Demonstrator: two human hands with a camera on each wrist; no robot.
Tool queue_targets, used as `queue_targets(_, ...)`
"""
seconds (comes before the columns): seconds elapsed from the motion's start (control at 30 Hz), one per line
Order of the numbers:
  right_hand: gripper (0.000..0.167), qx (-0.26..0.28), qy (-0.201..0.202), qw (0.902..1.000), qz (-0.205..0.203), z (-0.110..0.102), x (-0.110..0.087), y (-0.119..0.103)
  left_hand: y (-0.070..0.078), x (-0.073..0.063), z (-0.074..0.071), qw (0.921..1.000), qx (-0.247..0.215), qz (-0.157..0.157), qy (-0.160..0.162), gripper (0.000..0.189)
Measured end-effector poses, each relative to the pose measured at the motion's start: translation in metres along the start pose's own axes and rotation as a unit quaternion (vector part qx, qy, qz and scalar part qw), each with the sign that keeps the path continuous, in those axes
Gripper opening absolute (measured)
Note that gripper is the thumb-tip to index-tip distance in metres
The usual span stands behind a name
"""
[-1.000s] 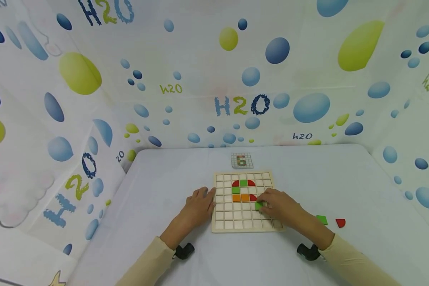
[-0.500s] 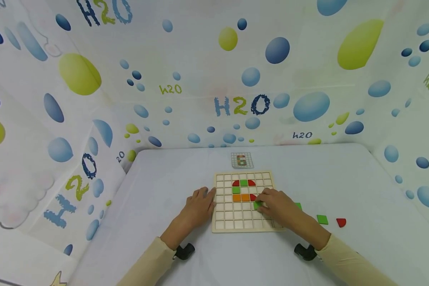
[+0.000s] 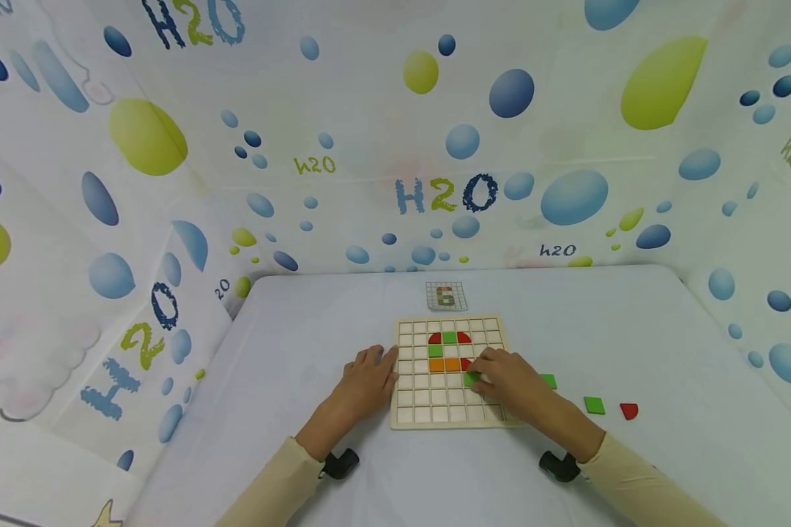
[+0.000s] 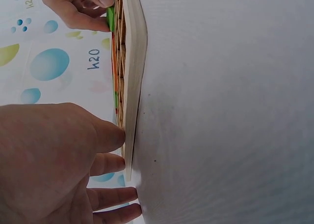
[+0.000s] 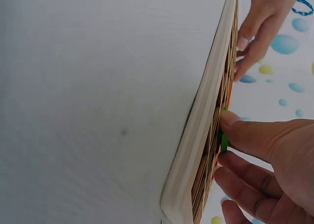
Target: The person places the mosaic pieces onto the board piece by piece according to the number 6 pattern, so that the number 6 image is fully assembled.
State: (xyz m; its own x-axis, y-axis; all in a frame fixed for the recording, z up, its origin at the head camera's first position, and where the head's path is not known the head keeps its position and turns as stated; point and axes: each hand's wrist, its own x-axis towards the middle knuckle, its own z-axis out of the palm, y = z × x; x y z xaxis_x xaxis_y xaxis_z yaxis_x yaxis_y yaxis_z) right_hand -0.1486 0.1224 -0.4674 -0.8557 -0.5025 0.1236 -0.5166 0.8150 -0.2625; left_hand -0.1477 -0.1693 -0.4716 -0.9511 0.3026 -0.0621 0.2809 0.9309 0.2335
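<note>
A wooden board (image 3: 422,415) with a grid of square cells lies on the table. My right hand (image 3: 509,382) pinches a green square tile (image 3: 471,379) between thumb and fingers, low over the cells. In the right wrist view the tile (image 5: 224,142) stands out edge-on between thumb and fingertips. Just beyond it, a red rounded tile (image 3: 465,363) is partly covered by the fingers. Orange tiles (image 3: 444,364), green tiles (image 3: 450,337) and red rounded tiles (image 3: 435,337) fill cells further up. My left hand (image 3: 364,386) rests on the board's left edge, fingers loosely extended against the rim (image 4: 131,87).
Behind the board lies a clear gridded card (image 3: 446,296) with a coloured 6-like figure. To the right are a green tile (image 3: 549,381) beside my forearm, another green tile (image 3: 595,405) and a red rounded tile (image 3: 629,410). A patterned curtain (image 3: 369,110) encloses the table.
My right hand has shifted slightly left with the green tile, uncovering another green tile beside the forearm. The left hand and the board have stayed put.
</note>
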Motion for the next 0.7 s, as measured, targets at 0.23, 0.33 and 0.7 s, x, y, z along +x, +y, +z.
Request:
queue_targets(0.23,0.032,-0.001,0.011,0.9999,-0.009,0.0027,0.0006,-0.0019,-0.0008,-0.0008,0.0005,1.0,0.003,0.002,-0.002,0.054)
queue_targets(0.33,0.034,-0.003,0.006,0.9999,-0.008,0.0021,0.0011,-0.0031,-0.0006,-0.0018,-0.0001,1.0,0.004,0.002,-0.003,0.054)
queue_targets(0.7,0.031,-0.007,0.006,0.9999,-0.003,-0.0005,0.0011,-0.0055,0.0008,-0.0016,0.0007,1.0,0.007,-0.003,-0.005,0.054)
